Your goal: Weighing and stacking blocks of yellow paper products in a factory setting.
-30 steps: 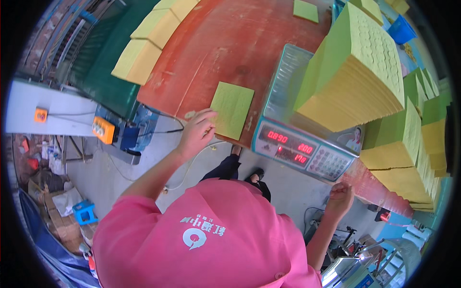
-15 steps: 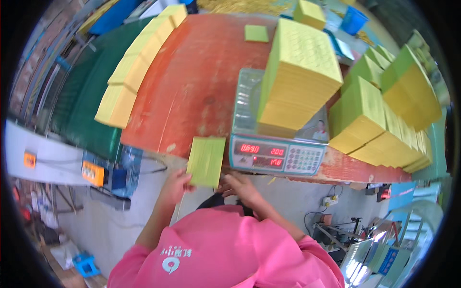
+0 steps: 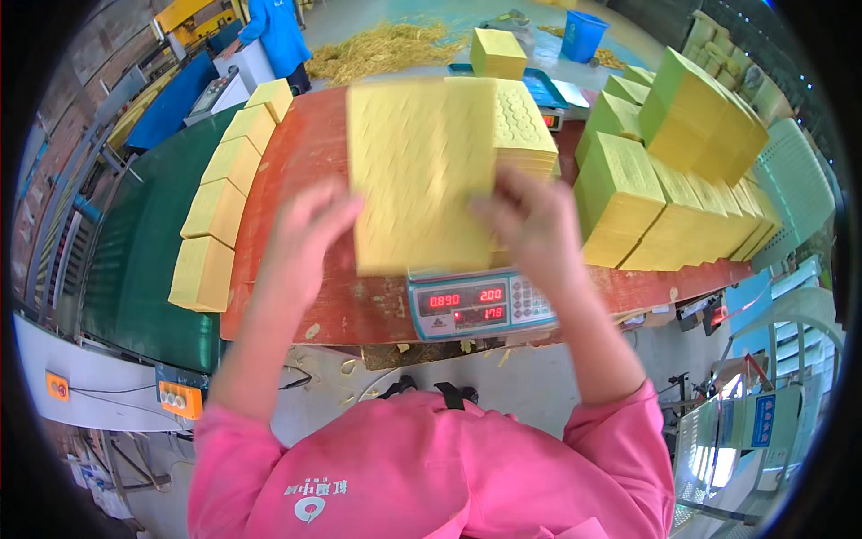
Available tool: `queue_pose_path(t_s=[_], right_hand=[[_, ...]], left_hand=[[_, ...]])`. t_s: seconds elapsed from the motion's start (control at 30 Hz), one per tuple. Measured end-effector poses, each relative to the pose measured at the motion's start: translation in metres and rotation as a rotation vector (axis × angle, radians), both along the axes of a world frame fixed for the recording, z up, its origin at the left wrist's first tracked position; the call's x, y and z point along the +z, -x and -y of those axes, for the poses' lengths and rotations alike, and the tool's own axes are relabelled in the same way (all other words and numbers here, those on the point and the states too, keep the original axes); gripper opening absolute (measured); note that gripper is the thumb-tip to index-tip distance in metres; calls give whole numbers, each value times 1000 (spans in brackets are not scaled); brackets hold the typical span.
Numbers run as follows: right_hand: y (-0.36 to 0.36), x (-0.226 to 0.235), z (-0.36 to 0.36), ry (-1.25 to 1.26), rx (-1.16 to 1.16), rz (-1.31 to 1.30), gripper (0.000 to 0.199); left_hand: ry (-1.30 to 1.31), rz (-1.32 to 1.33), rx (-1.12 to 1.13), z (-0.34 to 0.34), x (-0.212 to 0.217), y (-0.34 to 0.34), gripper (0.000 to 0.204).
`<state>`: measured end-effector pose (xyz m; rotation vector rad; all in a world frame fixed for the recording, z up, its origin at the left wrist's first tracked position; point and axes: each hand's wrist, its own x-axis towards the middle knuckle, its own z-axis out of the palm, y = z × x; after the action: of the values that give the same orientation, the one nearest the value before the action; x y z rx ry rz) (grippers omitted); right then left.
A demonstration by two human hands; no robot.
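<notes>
Both hands are up in front of the person. The left hand (image 3: 305,238) grips the left edge of a flat yellow sheet stack (image 3: 417,175), and the right hand (image 3: 530,220) grips its right edge. The stack is blurry and sits in the air above a weighing scale (image 3: 476,305) with red numbers. The scale stands on a red-brown table (image 3: 305,162). More yellow stacks (image 3: 664,198) are piled on the right. A row of yellow bundles (image 3: 220,216) lies on a green belt (image 3: 135,269) to the left.
</notes>
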<state>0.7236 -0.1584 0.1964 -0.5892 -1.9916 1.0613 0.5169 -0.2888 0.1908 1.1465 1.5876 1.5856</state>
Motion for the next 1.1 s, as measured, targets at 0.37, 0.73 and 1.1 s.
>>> queue_pose_path(t_s=[0.37,0.73,1.1], right_hand=[[1,24,-132,-176,-352,129,47],[-5,13,-135,-213,-386,136,37],[-7,0,-139,-209,-362,83,33]], left_hand=[[167,-47,-210,-161,34,13,26],[193,-127,-181,-156,27,-1,26],[131,-263,-146,-161,15,-2,31]])
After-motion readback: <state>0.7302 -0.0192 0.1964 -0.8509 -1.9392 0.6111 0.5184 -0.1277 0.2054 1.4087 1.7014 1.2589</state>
